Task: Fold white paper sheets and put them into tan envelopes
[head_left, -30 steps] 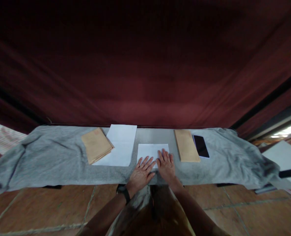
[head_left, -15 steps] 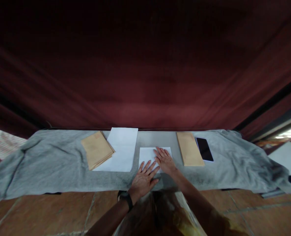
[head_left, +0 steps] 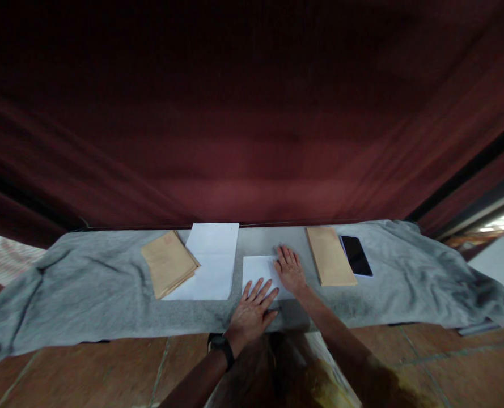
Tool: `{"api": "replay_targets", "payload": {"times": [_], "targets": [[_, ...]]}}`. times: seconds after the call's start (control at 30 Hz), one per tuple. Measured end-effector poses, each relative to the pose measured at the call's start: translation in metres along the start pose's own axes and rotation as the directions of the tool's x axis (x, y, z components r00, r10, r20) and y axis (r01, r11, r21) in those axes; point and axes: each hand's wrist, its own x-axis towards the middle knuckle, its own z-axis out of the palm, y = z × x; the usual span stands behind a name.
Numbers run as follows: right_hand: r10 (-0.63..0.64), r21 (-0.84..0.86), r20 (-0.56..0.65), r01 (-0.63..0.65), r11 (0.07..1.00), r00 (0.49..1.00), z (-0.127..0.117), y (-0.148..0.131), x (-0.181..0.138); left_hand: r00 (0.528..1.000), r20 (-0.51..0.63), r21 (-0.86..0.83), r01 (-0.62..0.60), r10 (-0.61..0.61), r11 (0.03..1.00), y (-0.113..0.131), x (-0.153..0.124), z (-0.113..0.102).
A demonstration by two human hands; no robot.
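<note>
A folded sheet of white paper (head_left: 260, 267) lies on the grey cloth in front of me. My left hand (head_left: 252, 313) rests flat on its near edge with the fingers spread. Across the paper's right side lies my right hand (head_left: 289, 272), also flat, its fingertips past the far right corner. Neither hand grips anything. To the left are larger white sheets (head_left: 213, 266), partly covered by a stack of brown envelopes (head_left: 169, 263). On the right sits a neat pile of brown envelopes (head_left: 331, 258).
A dark-screened phone (head_left: 356, 256) lies right of the envelope pile. The grey cloth (head_left: 102, 283) covers a long narrow surface, wrinkled at both ends. A dark red panel (head_left: 252, 141) rises behind it. Brown floor tiles (head_left: 119, 368) show below.
My right hand has slid rightward over the paper to its right edge. My left hand stays pressed on the near edge. The view has shifted slightly.
</note>
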Motion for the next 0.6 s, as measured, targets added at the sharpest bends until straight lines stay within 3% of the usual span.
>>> {"api": "replay_targets", "payload": {"times": [0.2, 0.37, 0.6], "targets": [[-0.150, 0.049, -0.046, 0.152, 0.987, 0.988, -0.003, -0.015, -0.056, 1.000, -0.008, 0.001, -0.009, 0.009, 1.000, 0.002, 0.001, -0.001], [-0.118, 0.006, -0.074, 0.119, 0.993, 0.990, -0.009, -0.010, -0.089, 0.999, -0.045, 0.045, -0.027, 0.029, 0.999, 0.002, 0.000, -0.001], [-0.095, -0.033, -0.117, 0.091, 0.995, 0.989, -0.015, -0.003, -0.107, 0.996, -0.086, 0.065, -0.031, 0.037, 0.997, 0.002, 0.000, 0.000]]}}
